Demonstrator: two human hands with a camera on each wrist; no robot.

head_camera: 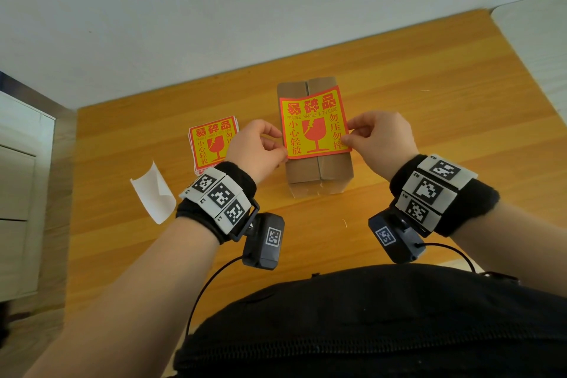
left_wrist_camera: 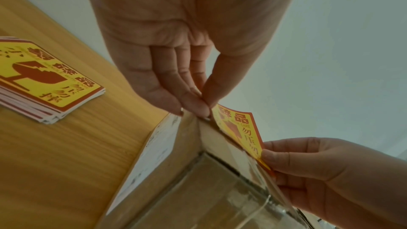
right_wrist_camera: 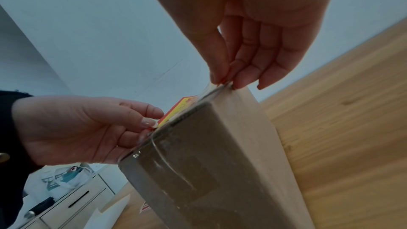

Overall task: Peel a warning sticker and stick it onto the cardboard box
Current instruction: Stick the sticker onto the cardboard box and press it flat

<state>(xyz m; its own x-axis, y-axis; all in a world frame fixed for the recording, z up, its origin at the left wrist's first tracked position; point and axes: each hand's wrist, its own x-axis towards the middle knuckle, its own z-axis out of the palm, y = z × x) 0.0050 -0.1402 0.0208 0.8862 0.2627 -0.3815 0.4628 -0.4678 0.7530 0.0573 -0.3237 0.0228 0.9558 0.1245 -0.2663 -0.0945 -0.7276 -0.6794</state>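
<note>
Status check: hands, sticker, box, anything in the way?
Left hand and right hand each pinch a side edge of the sticker. Sticker held over top of cardboard box, near edge touching. Nothing in the way; backing paper lies aside.

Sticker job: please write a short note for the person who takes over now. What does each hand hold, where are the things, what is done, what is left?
Left hand: pinches the sticker's left edge.
Right hand: pinches its right edge.
The sticker is peeled and held face up over the top of the box, which stands on the table. How much already sticks cannot be told.
Sticker stack lies left of the box; the white backing lies further left.
Left: lower the sticker, press it flat, let go.
</note>
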